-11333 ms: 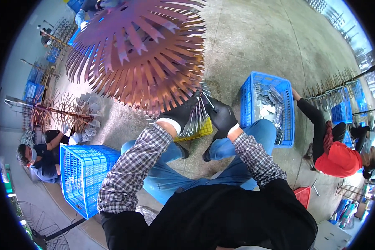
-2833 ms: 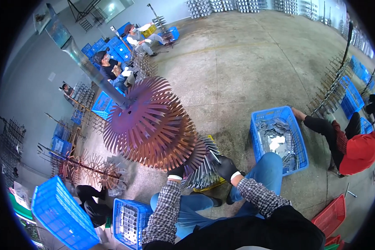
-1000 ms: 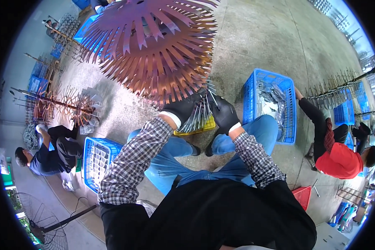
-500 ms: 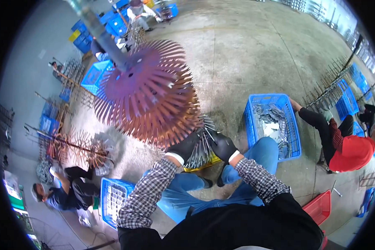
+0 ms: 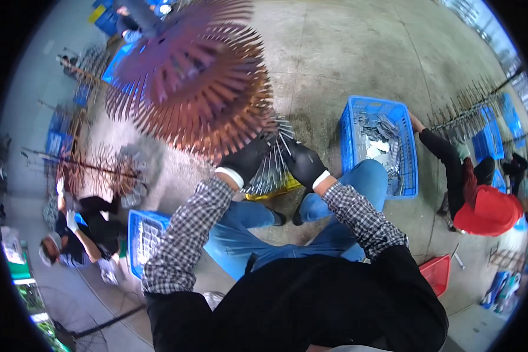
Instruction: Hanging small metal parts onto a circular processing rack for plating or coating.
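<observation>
A large rack of stacked purple-brown discs with many slat-like prongs (image 5: 211, 88) hangs in front of me on a thick post. Low on it, a fan of thin silvery metal prongs (image 5: 268, 170) spreads between my hands. My left hand (image 5: 243, 159), in a black glove, is closed at the rack's bottom edge, left of the fan. Opposite it, my right hand (image 5: 305, 164), also black-gloved, has its fingers bent in against the silvery prongs. What either hand grips is hidden by the gloves and prongs. Beneath the fan shows a yellow container (image 5: 284, 190).
A blue crate (image 5: 344, 138) of flat silvery metal pieces stands by my right knee. Another blue crate (image 5: 134, 258) with light parts is at my left. A red bin (image 5: 435, 274) lies behind right. People sit at racks on the left and on the right, in red (image 5: 490, 211).
The view has tilted down, so rack, crates and hands sit higher in it. My hands remain at the silvery prongs. The person on the left has raised their gloved hands.
</observation>
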Action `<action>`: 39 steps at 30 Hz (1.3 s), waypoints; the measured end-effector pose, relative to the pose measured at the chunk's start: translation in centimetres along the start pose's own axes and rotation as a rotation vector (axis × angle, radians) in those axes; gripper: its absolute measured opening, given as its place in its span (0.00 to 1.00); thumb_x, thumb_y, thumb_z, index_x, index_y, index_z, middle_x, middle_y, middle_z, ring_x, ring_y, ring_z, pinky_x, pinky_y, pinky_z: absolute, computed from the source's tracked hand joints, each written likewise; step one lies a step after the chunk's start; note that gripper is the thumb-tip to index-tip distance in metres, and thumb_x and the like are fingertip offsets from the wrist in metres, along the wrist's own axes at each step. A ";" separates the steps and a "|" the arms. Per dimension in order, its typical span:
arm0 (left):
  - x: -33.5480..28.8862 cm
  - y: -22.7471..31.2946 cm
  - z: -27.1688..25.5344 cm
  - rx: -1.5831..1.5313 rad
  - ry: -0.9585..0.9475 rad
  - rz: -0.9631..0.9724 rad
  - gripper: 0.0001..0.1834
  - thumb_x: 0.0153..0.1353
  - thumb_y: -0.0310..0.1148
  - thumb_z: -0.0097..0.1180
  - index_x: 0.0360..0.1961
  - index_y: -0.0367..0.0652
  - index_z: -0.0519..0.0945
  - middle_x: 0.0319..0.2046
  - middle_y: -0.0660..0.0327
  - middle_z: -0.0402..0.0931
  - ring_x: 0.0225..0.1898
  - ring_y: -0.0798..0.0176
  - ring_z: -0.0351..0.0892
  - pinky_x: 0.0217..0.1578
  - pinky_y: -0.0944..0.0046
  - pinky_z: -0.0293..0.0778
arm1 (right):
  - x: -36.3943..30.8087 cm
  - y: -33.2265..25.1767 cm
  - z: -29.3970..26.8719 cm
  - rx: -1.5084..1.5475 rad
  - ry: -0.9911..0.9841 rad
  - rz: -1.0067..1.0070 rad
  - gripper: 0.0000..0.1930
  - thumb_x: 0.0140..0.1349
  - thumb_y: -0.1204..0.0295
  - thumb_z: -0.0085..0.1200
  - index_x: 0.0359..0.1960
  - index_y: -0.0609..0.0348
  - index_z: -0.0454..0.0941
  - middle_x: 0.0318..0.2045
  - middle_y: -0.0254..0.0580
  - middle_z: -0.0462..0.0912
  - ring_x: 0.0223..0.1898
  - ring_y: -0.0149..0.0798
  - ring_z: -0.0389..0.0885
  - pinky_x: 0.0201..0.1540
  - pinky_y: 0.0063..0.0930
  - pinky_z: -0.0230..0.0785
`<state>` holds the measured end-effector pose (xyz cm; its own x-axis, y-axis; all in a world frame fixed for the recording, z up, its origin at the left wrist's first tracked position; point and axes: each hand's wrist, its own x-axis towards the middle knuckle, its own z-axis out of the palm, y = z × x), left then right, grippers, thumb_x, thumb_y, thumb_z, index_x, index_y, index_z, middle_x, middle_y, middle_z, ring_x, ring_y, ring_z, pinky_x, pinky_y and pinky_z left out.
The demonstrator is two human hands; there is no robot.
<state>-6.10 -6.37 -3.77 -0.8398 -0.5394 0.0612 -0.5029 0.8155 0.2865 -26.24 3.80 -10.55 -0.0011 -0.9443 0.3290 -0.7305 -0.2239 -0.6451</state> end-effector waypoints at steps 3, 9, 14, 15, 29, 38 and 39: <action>-0.7 -0.1 0.4 0.197 0.003 -0.057 0.27 0.74 0.37 0.39 0.71 0.57 0.73 0.72 0.52 0.69 0.66 0.46 0.71 0.66 0.53 0.68 | 0.2 -0.4 -0.2 -0.028 -0.053 0.016 0.25 0.68 0.68 0.54 0.66 0.60 0.75 0.48 0.58 0.86 0.41 0.59 0.85 0.43 0.43 0.77; -0.9 1.1 0.2 -0.006 -0.014 -0.165 0.26 0.77 0.42 0.37 0.73 0.61 0.72 0.74 0.60 0.69 0.68 0.51 0.72 0.66 0.56 0.67 | 0.0 0.0 -0.8 0.049 -0.070 -0.031 0.23 0.67 0.70 0.56 0.64 0.57 0.77 0.47 0.54 0.87 0.41 0.57 0.86 0.42 0.42 0.77; -0.5 0.1 1.9 -0.238 0.014 -0.237 0.25 0.77 0.49 0.38 0.69 0.63 0.76 0.64 0.64 0.77 0.58 0.56 0.78 0.59 0.56 0.71 | 0.0 0.3 -0.8 0.129 -0.032 -0.062 0.23 0.67 0.71 0.56 0.64 0.55 0.78 0.47 0.52 0.87 0.41 0.55 0.86 0.42 0.41 0.77; -0.6 -0.4 2.7 -0.250 0.078 -0.210 0.24 0.77 0.51 0.39 0.67 0.64 0.78 0.59 0.65 0.81 0.53 0.57 0.81 0.55 0.55 0.73 | 0.1 0.4 -0.8 0.121 -0.043 -0.056 0.23 0.67 0.71 0.56 0.64 0.54 0.78 0.48 0.51 0.88 0.42 0.55 0.87 0.43 0.40 0.77; 0.1 0.0 3.2 0.027 0.275 -0.201 0.22 0.75 0.49 0.42 0.56 0.54 0.85 0.51 0.61 0.86 0.45 0.55 0.84 0.49 0.55 0.76 | -0.1 -1.2 -1.9 0.135 -0.096 0.044 0.27 0.60 0.81 0.57 0.63 0.56 0.79 0.55 0.48 0.85 0.51 0.51 0.85 0.53 0.35 0.76; 0.0 1.1 1.0 -0.216 0.211 -0.276 0.22 0.77 0.48 0.42 0.58 0.53 0.84 0.52 0.61 0.86 0.45 0.57 0.85 0.47 0.58 0.76 | -0.2 -1.2 -1.9 0.154 -0.080 0.006 0.28 0.60 0.82 0.57 0.65 0.57 0.78 0.57 0.49 0.85 0.53 0.51 0.85 0.55 0.36 0.76; -0.1 1.2 1.2 -0.177 0.244 -0.249 0.22 0.77 0.49 0.42 0.58 0.53 0.84 0.52 0.61 0.86 0.46 0.57 0.85 0.47 0.58 0.77 | -0.2 -1.2 -1.9 0.150 -0.075 0.007 0.28 0.60 0.82 0.56 0.65 0.57 0.77 0.58 0.49 0.85 0.53 0.51 0.85 0.55 0.35 0.76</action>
<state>-6.80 -5.11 -4.55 -0.6126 -0.7677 0.1882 -0.6243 0.6159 0.4804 -26.64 4.78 -8.50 0.0488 -0.9601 0.2755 -0.6203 -0.2453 -0.7450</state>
